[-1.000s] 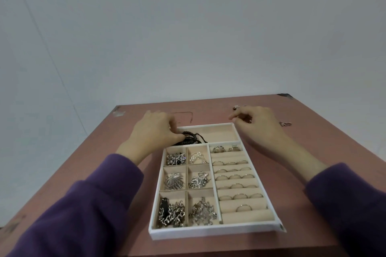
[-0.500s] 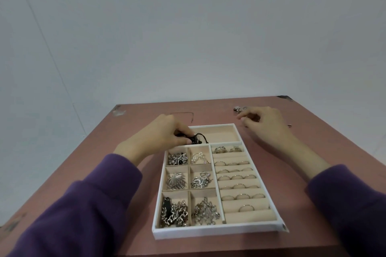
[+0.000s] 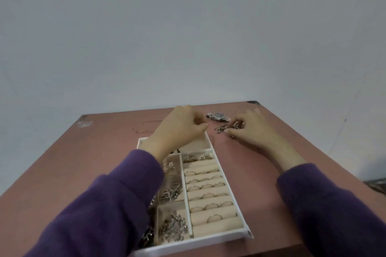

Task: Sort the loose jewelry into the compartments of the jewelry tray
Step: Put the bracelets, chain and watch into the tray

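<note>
**While the jewelry tray [image 3: 198, 244] is mostly stocked, loose pieces wait beyond it**

Since the left hand [image 3: 179, 129] curls over the tray's far end, I cannot tell what it holds. A watch [image 3: 218, 116] lies beyond on the table [image 3: 94, 162]. The right hand [image 3: 250, 129] pinches loose chain pieces [image 3: 224, 128], likely to lift them in

**Both grips leave their spots**

The left grip [image 3: 179, 129] lets go of the black cord bracelet and now hangs curled over the jewelry tray's [image 3: 229, 236] far right corner, its purple sleeve [image 3: 125, 194] covering the left compartments. The right grip [image 3: 250, 129] moves right and pinches the loose silver chain pieces [image 3: 222, 128], uncovering a wristwatch [image 3: 218, 116] on the surface.
</note>
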